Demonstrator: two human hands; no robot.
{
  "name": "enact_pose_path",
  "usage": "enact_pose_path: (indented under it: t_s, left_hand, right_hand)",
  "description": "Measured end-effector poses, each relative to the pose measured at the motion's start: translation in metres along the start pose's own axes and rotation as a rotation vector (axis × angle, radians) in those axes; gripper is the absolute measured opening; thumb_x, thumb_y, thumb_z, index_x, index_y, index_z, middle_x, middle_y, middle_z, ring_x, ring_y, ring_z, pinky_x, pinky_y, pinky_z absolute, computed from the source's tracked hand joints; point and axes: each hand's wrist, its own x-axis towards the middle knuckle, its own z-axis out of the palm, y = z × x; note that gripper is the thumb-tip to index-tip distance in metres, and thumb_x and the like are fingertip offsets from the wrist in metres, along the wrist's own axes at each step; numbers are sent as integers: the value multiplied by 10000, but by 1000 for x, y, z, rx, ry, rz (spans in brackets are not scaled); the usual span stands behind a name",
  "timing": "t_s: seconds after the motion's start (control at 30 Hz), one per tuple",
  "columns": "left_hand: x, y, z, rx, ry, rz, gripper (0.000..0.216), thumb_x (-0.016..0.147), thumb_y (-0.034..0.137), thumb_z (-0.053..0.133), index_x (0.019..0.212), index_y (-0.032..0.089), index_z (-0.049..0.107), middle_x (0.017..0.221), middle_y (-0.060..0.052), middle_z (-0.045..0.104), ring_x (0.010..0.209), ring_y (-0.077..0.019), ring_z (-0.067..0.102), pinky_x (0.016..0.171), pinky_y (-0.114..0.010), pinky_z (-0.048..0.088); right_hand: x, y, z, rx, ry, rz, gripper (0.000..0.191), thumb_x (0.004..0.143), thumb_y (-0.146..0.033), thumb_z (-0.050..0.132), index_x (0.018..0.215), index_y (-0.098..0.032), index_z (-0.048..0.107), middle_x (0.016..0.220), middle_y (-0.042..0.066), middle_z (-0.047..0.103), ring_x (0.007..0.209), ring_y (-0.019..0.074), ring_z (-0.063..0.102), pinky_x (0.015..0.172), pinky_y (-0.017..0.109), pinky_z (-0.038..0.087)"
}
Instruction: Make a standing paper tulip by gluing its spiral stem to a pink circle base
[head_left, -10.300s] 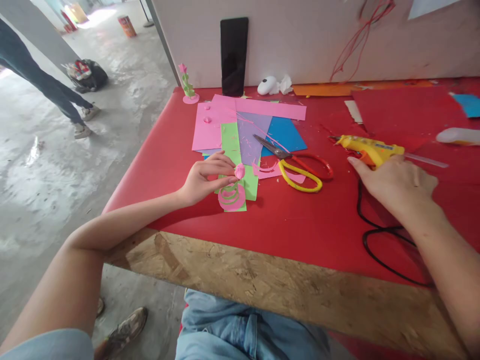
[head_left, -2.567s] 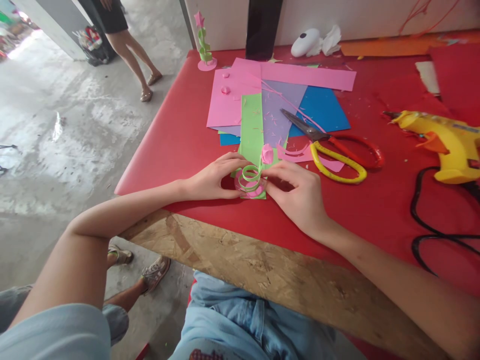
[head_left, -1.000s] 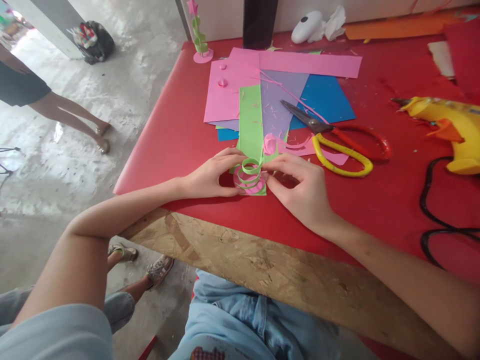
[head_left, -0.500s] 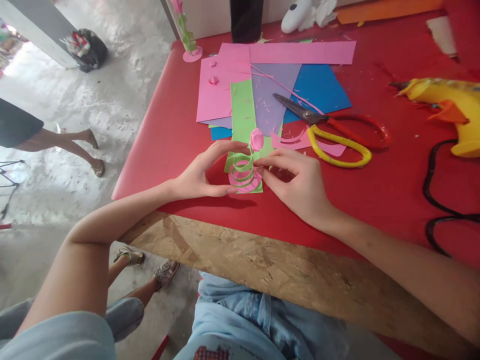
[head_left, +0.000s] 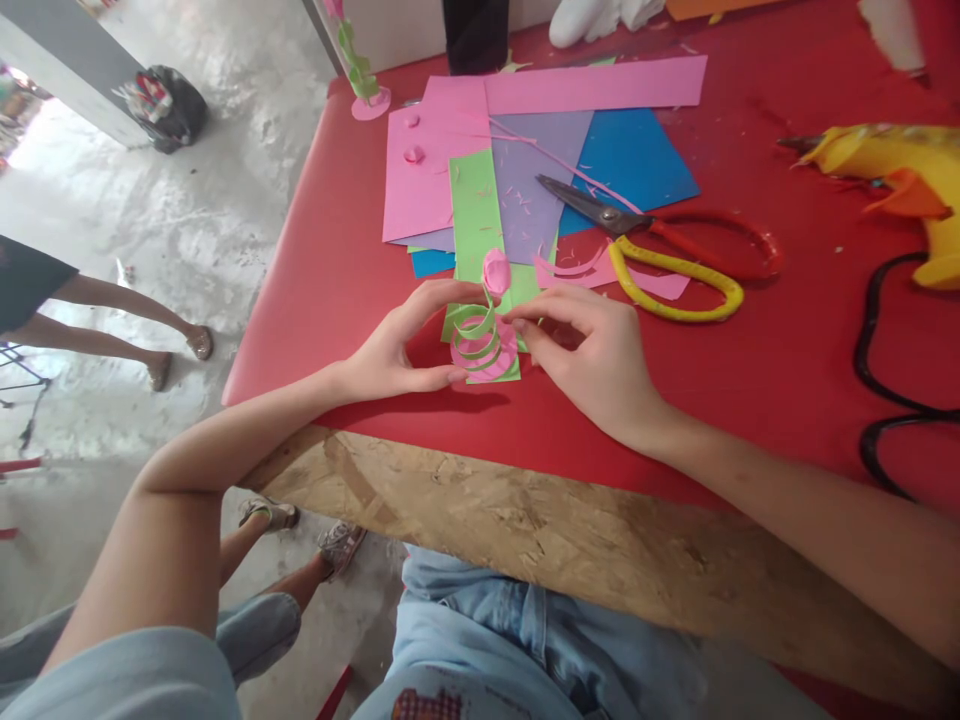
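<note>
A small paper flower [head_left: 496, 272] has a rolled pink bud above a coiled green paper strip [head_left: 474, 325] and a round pink base [head_left: 510, 352]. My left hand [head_left: 397, 345] curves around its left side, thumb at the base's front edge and index finger by the stem under the bud. At the coil's right side, my right hand [head_left: 592, 355] has thumb and index finger pinched together; what lies between the tips is hidden. Beneath the flower lies green paper [head_left: 474, 215].
Scissors [head_left: 600, 210] with red and yellow handles lie beyond my right hand. Pink [head_left: 416, 195], purple [head_left: 525, 185] and blue paper [head_left: 645, 165] overlap behind. A yellow glue gun [head_left: 892, 165] with a black cord is at right. Another paper flower [head_left: 370, 103] stands back left.
The view has shifted slightly, and the flower tilts a little more to the left. Both hands keep nearly the same pose around it. The person walking at far left has changed stride.
</note>
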Motion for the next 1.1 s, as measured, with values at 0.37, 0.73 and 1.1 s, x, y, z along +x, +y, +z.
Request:
enact_pose_path:
  t_s: [0.37,0.73,1.1]
  left_hand:
    - [7,7,6,129,256,142,409,857,508,488,1184,348,302,1220,-63,530,1159,-225,566,983,-519,483]
    - [5,11,3,289,205,209,409,874,448,474,1245,278,445,1110,-71,591,1095,-224,546,1046,-461,436]
    - [8,13,4,350,197,237,384,892,455,432,1236,286,451,1099,-59,630,1070,-232,577,986,-461,461]
  right_hand:
    - [0,4,0,-9,1,17,149,791,-107,590,750,-202,697,695,6,624,558,72,472,497,216,359]
    - [3,-2,-3,117,-9,66,81,797,-142,636,797,-167,713,723,6,609,563,53,487,476,191,372]
    - [19,-15,-13,197,-86,93,59,764,-183,726,818,-205,735,799,8,614,610,63,494,522,211,419]
